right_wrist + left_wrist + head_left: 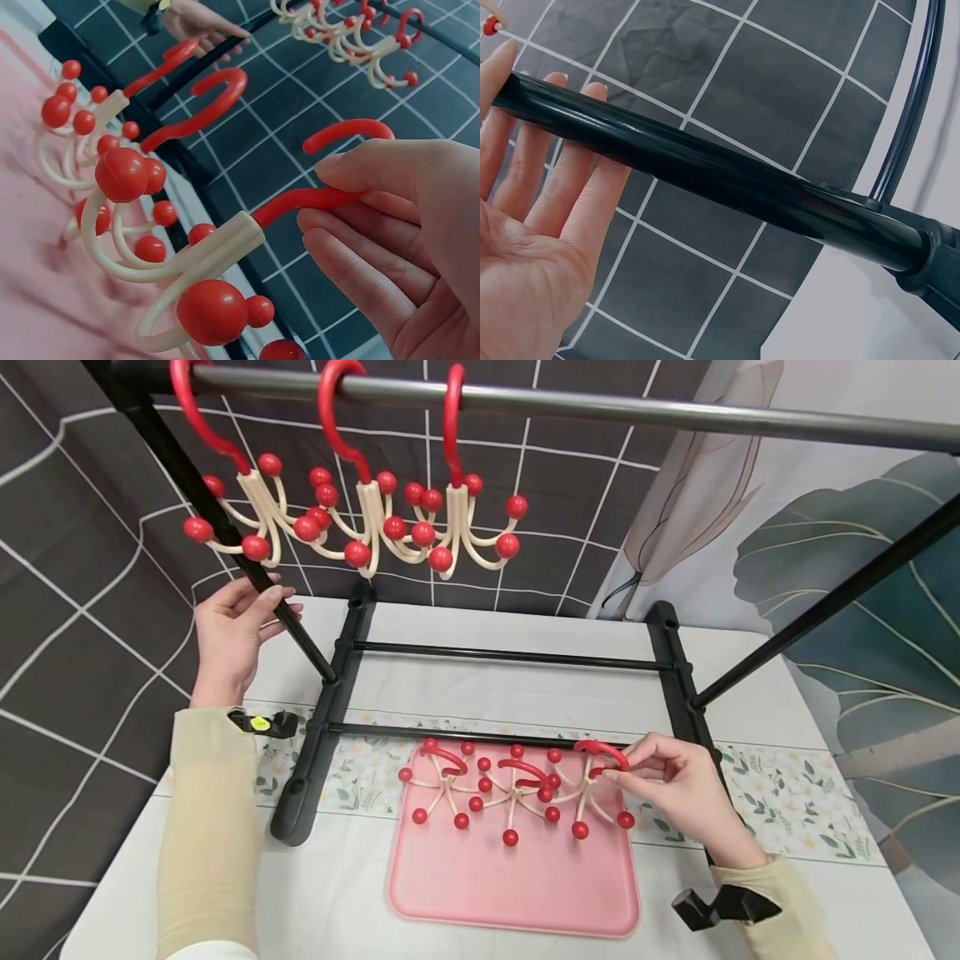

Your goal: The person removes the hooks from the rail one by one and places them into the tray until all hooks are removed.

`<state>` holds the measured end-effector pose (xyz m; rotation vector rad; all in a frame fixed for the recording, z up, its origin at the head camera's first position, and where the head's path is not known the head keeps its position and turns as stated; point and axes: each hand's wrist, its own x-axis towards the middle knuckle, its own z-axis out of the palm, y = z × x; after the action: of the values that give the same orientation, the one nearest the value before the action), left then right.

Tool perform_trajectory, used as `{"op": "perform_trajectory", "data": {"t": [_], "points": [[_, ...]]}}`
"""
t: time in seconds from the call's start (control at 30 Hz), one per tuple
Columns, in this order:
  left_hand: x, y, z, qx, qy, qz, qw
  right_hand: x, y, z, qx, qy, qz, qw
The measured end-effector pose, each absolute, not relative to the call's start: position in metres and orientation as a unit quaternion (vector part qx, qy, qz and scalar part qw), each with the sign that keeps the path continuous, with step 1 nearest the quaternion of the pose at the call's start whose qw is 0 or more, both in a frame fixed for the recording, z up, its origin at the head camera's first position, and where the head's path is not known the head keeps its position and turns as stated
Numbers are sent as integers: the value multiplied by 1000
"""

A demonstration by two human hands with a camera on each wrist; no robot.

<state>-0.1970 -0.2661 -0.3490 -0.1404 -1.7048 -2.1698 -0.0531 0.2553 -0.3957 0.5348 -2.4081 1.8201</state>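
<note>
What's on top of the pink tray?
Two hangers rest on the tray; a third hanger is over it, pinched by the right hand, contact unclear. Spots directly beneath them are hidden.

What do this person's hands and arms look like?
Left hand and right hand are bare. Beige sleeves reach the wrists, each wrist bearing a small black device; the left one has a yellow marking. White fabric shows past the left sleeve.

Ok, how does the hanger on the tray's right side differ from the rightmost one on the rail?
The tray hanger is pinched by the right grip; the rail hanger hangs untouched. The tray hanger is low, over the pink tray; the rail hanger is high, hooked over the metal rail. Both have a red hook, cream arms and red ball tips.
</note>
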Motion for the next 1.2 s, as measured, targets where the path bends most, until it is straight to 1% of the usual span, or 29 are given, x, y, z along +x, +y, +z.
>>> {"op": "perform_trajectory", "data": {"t": [0.27,0.57,0.87,1.2], "points": [[-198,-266,-349,-44,-603,-774,188,-53,254,-414,188,-781,596,14],[-199,-266,-350,-40,-604,-774,186,-52,255,-420,173,-785,595,11],[-199,-267,-350,-42,-603,-775,186,-51,257,-419,149,-794,590,0],[-199,-266,-349,-31,-615,-765,187,-52,256,-402,178,-796,579,-6]]}}
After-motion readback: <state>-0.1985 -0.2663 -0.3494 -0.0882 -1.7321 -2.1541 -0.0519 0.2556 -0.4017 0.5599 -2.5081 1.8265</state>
